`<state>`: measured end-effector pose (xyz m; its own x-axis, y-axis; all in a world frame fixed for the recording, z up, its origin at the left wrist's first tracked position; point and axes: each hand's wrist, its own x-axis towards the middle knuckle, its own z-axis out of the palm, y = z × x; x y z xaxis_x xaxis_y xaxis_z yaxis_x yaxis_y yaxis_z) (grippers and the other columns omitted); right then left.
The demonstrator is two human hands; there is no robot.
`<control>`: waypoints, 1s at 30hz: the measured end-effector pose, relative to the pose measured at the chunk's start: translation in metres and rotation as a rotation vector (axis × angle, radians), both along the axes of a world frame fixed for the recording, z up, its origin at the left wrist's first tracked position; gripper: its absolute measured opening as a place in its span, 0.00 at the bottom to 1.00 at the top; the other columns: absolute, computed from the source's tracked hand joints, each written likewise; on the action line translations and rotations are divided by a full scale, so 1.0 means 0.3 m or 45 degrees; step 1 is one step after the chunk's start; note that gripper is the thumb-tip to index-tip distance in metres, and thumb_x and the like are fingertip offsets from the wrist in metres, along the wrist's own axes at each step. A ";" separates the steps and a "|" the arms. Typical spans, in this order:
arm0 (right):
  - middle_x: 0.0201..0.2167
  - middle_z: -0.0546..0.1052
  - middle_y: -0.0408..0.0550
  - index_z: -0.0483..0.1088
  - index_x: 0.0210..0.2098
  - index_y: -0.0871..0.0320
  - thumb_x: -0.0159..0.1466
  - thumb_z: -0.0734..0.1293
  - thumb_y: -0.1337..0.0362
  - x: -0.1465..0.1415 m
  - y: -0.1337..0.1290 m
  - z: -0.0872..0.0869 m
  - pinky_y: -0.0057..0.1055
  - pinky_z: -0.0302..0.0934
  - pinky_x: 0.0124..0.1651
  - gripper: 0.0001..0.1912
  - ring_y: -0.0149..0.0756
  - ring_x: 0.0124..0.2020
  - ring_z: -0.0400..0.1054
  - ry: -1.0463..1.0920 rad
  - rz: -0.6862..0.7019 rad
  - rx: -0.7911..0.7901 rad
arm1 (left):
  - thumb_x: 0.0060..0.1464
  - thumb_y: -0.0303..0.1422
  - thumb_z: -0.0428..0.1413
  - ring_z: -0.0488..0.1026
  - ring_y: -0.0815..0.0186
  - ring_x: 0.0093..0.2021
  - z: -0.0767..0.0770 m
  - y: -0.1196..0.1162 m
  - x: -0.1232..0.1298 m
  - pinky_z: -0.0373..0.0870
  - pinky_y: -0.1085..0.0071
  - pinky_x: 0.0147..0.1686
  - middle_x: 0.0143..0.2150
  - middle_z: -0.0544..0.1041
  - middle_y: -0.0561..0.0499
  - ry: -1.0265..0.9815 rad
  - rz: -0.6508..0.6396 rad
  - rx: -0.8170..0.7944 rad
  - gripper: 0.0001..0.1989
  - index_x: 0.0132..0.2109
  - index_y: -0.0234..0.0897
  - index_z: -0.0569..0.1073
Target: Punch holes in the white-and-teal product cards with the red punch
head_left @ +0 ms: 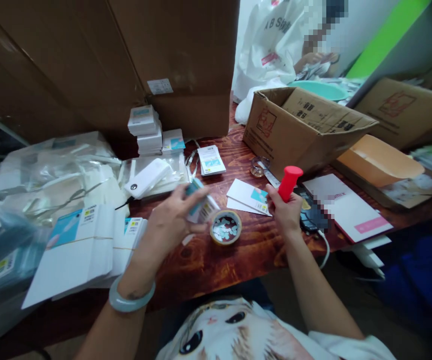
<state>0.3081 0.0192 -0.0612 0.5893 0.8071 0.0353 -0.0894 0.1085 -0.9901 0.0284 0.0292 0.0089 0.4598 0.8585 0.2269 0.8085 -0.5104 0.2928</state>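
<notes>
Blurred by motion, a small stack of printed cards (pixel 203 209) is gripped in my left hand (pixel 173 212), just left of a round tape-like ring (pixel 226 227) with small pale discs inside. My right hand (pixel 286 207) is closed around a red-handled tool (pixel 290 182), whose lower end is hidden. White and blue cards (pixel 249 196) lie on the wooden table beside my right fingers. Farther back rests another small card stack (pixel 211 160).
Piled white card blocks (pixel 144 131) and plastic-wrapped packs (pixel 54 165) stand left, near banded cards (pixel 77 250). An open carton (pixel 283 130), a dark phone-like device (pixel 311 215) and a white box (pixel 347 207) are right. Another person's hands (pixel 319 59) show behind.
</notes>
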 end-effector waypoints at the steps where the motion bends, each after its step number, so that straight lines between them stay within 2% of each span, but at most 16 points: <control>1: 0.14 0.63 0.39 0.66 0.22 0.60 0.49 0.77 0.47 -0.004 0.001 0.011 0.23 0.44 0.15 0.25 0.23 0.14 0.52 0.060 0.004 0.015 | 0.46 0.41 0.69 0.75 0.54 0.48 0.010 -0.013 0.038 0.75 0.64 0.42 0.63 0.64 0.47 0.147 -0.081 -0.122 0.37 0.63 0.60 0.67; 3: 0.14 0.63 0.38 0.65 0.22 0.60 0.48 0.78 0.47 -0.016 0.001 0.032 0.22 0.42 0.14 0.25 0.22 0.13 0.51 0.139 0.014 0.030 | 0.46 0.41 0.69 0.75 0.51 0.49 0.010 -0.034 0.110 0.74 0.62 0.41 0.61 0.67 0.45 0.364 -0.215 -0.313 0.37 0.63 0.60 0.67; 5: 0.14 0.63 0.38 0.65 0.21 0.60 0.47 0.78 0.48 -0.035 -0.001 0.046 0.22 0.42 0.13 0.25 0.22 0.13 0.52 0.164 0.044 0.036 | 0.47 0.42 0.68 0.76 0.49 0.48 -0.004 -0.049 0.168 0.74 0.59 0.41 0.57 0.69 0.43 0.491 -0.249 -0.418 0.36 0.63 0.57 0.68; 10: 0.13 0.62 0.38 0.64 0.19 0.61 0.49 0.78 0.49 -0.107 -0.017 0.055 0.22 0.42 0.13 0.25 0.21 0.12 0.51 0.181 0.201 0.048 | 0.54 0.41 0.62 0.75 0.48 0.46 -0.031 -0.079 0.232 0.73 0.60 0.37 0.56 0.67 0.40 0.589 -0.124 -0.444 0.21 0.55 0.50 0.75; 12: 0.12 0.62 0.38 0.64 0.19 0.61 0.50 0.78 0.49 -0.143 -0.020 0.057 0.22 0.42 0.13 0.25 0.21 0.12 0.51 0.224 0.244 0.059 | 0.56 0.40 0.61 0.75 0.48 0.46 -0.036 -0.082 0.236 0.72 0.61 0.37 0.56 0.67 0.40 0.581 -0.110 -0.444 0.18 0.54 0.49 0.76; 14: 0.12 0.62 0.38 0.64 0.19 0.60 0.51 0.77 0.49 -0.179 -0.017 0.060 0.22 0.41 0.13 0.25 0.21 0.11 0.50 0.293 0.242 0.108 | 0.55 0.41 0.61 0.75 0.47 0.46 -0.041 -0.078 0.237 0.72 0.60 0.38 0.54 0.68 0.40 0.585 -0.124 -0.450 0.19 0.55 0.49 0.75; 18: 0.12 0.62 0.36 0.62 0.22 0.58 0.55 0.74 0.47 -0.243 0.005 0.075 0.22 0.41 0.12 0.24 0.20 0.10 0.48 0.475 0.128 0.259 | 0.54 0.42 0.62 0.76 0.48 0.45 -0.047 -0.067 0.236 0.71 0.62 0.36 0.54 0.69 0.40 0.610 -0.165 -0.429 0.21 0.56 0.49 0.74; 20: 0.13 0.62 0.34 0.60 0.23 0.57 0.56 0.72 0.47 -0.268 0.017 0.081 0.22 0.42 0.12 0.24 0.20 0.09 0.48 0.524 0.093 0.315 | 0.52 0.41 0.63 0.77 0.49 0.45 -0.052 -0.064 0.231 0.71 0.63 0.37 0.54 0.71 0.41 0.579 -0.139 -0.414 0.31 0.62 0.48 0.67; 23: 0.13 0.63 0.34 0.58 0.25 0.56 0.58 0.71 0.48 -0.301 0.026 0.077 0.23 0.42 0.12 0.23 0.21 0.09 0.48 0.519 0.138 0.374 | 0.47 0.44 0.66 0.76 0.47 0.48 -0.067 -0.062 0.217 0.71 0.63 0.40 0.52 0.75 0.39 0.477 -0.022 -0.432 0.47 0.69 0.38 0.54; 25: 0.13 0.63 0.34 0.58 0.24 0.56 0.59 0.71 0.48 -0.322 0.024 0.065 0.23 0.42 0.12 0.23 0.22 0.09 0.49 0.484 0.231 0.377 | 0.46 0.45 0.66 0.75 0.46 0.50 -0.083 -0.063 0.205 0.71 0.61 0.42 0.51 0.77 0.39 0.428 0.011 -0.455 0.46 0.67 0.34 0.57; 28: 0.13 0.62 0.35 0.58 0.23 0.56 0.59 0.71 0.48 -0.350 0.018 0.041 0.23 0.43 0.13 0.24 0.22 0.10 0.50 0.408 0.353 0.315 | 0.47 0.41 0.65 0.74 0.48 0.51 -0.111 -0.068 0.188 0.70 0.61 0.43 0.54 0.77 0.43 0.328 -0.024 -0.442 0.38 0.63 0.38 0.64; 30: 0.12 0.62 0.35 0.58 0.23 0.56 0.59 0.71 0.47 -0.361 0.016 0.028 0.24 0.44 0.14 0.24 0.22 0.10 0.50 0.358 0.374 0.273 | 0.47 0.40 0.65 0.74 0.49 0.51 -0.128 -0.072 0.179 0.69 0.61 0.43 0.57 0.76 0.46 0.245 -0.037 -0.433 0.38 0.64 0.41 0.64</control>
